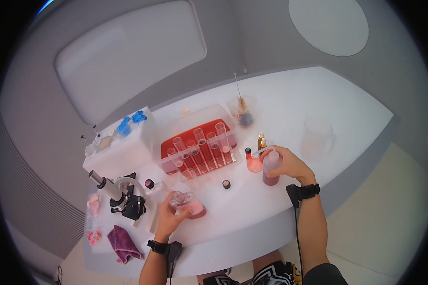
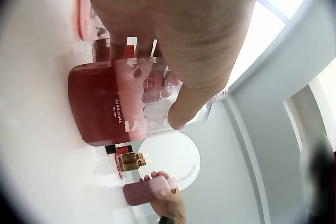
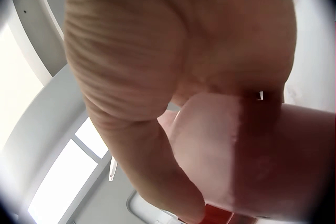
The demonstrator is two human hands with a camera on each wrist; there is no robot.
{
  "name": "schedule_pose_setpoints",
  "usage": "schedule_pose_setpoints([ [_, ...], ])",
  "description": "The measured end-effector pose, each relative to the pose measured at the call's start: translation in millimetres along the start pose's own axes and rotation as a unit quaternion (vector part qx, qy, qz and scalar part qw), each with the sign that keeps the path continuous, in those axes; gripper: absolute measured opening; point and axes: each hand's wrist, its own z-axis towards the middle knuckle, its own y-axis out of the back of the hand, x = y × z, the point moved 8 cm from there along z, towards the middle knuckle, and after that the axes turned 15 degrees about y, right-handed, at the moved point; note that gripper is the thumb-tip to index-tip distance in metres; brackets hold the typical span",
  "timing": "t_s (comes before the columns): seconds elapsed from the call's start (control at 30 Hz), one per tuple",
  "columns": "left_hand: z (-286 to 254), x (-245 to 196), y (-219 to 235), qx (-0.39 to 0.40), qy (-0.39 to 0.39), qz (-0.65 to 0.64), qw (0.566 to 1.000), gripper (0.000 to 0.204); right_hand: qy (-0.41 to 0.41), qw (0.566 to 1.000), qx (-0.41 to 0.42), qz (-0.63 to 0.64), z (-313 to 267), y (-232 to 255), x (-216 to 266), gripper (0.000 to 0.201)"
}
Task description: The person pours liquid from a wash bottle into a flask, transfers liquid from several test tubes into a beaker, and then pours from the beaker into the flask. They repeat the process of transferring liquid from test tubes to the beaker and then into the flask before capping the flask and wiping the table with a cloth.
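My left hand [image 1: 168,216] grips a clear square-sided bottle [image 2: 97,106] near the table's front edge. Red liquid fills its lower part, with pale pink foam above. My right hand [image 1: 292,166] is wrapped round a squeeze wash bottle [image 1: 271,176] with a bent spout pointing left. Dark pink liquid stands in the lower part of that bottle. In the right wrist view the palm and thumb [image 3: 157,166] lie against its side. Just left of it sits a small flask [image 1: 255,165] of pinkish-orange liquid. A small dark-capped jar [image 1: 226,184] stands between the two hands.
Behind the hands, test tubes [image 1: 202,147] with red liquid stand in a rack before a red-filled tub [image 1: 176,137]. Amber dropper bottles [image 1: 261,141] and a brush beaker [image 1: 242,116] are farther back. A microscope [image 1: 123,197] and purple cloth [image 1: 123,243] lie left; a clear beaker [image 1: 317,135] stands right.
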Motion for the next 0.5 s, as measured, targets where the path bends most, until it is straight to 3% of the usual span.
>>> schedule_pose_setpoints([
  [0.33, -23, 1, 16, 0.017, 0.014, 0.064, 0.998, 0.062, 0.015, 0.999, 0.022, 0.027, -5, 2, 9, 0.075],
  [0.43, -44, -3, 37, -0.012, 0.014, 0.092, 0.996, 0.051, 0.051, 0.997, 0.037, 0.035, -7, 3, 18, 0.084],
  [0.5, -54, 2, 57, -0.039, 0.041, 0.045, 0.997, 0.052, 0.130, 0.989, -0.020, 0.061, -7, 12, 37, 0.082],
])
